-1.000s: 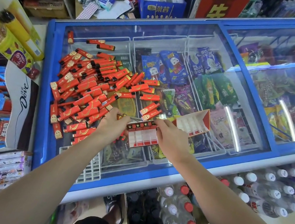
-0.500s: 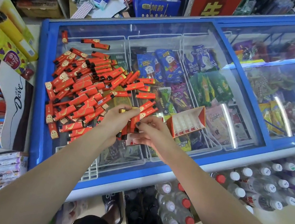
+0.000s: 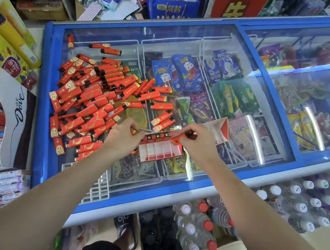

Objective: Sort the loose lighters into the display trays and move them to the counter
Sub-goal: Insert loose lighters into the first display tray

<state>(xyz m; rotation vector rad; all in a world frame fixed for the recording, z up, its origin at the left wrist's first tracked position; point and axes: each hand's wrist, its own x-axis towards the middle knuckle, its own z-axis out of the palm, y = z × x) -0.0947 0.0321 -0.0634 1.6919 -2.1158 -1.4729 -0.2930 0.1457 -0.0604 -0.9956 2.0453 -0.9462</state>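
On the freezer lid, near its front edge: a display tray (image 3: 160, 151) lies flat on the glass, white slots facing up, with a row of lighters already standing along its far side.
Right hand: the right hand (image 3: 199, 144) pinches one red lighter (image 3: 180, 138) between thumb and fingers, holding it tilted just above the tray's right end.
Left hand: the left hand (image 3: 123, 137) has its fingers curled at the tray's left end; it grips something there, but what exactly it holds I cannot tell.
Loose lighters: a big heap of lighters (image 3: 91, 98) is spread over the left part of the glass, touching the left hand's side; a few lie apart near the far left corner.
Second tray: another tray (image 3: 220, 130), red and white, sits tilted just beyond the right hand.
Freezer: a blue-framed freezer (image 3: 43, 85) with wrapped ice creams under the glass.
Floor in front: water bottles (image 3: 196, 227) packed below the freezer's front edge.
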